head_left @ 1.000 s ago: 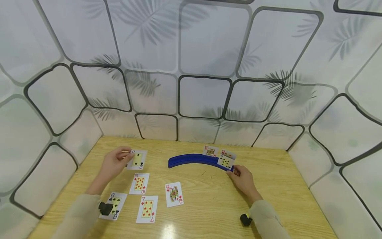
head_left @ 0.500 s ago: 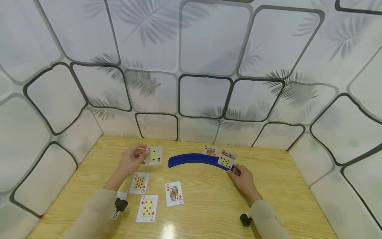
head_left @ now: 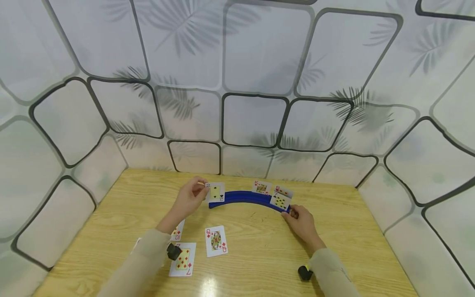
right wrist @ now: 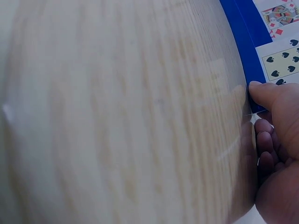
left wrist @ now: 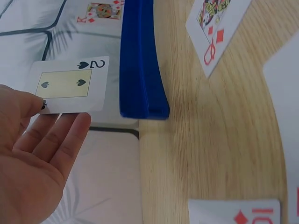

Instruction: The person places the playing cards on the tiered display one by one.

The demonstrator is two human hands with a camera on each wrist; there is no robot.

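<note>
My left hand (head_left: 189,200) pinches a two of spades playing card (head_left: 216,193) between thumb and fingers. In the left wrist view the card (left wrist: 70,84) is face up, its near corner under the thumb. From the head view it overlaps the left end of the curved blue card holder (head_left: 243,198); the left wrist view shows a gap between them. My right hand (head_left: 302,222) grips the holder's right end, thumb on its front in the right wrist view. Standing in the holder are a king of diamonds (head_left: 261,187), a seven of spades (head_left: 280,201) and a partly covered red card (head_left: 284,191).
On the wooden table (head_left: 256,264) lie a queen of diamonds (head_left: 216,241), a seven of diamonds (head_left: 184,262) and a ten of diamonds (head_left: 177,232). The left sleeve partly covers the ten and nearly hides another card. Patterned walls enclose the table's back and sides.
My left hand has carried the two of spades rightward to the holder's left end. My right hand and the holder have stayed in place.
</note>
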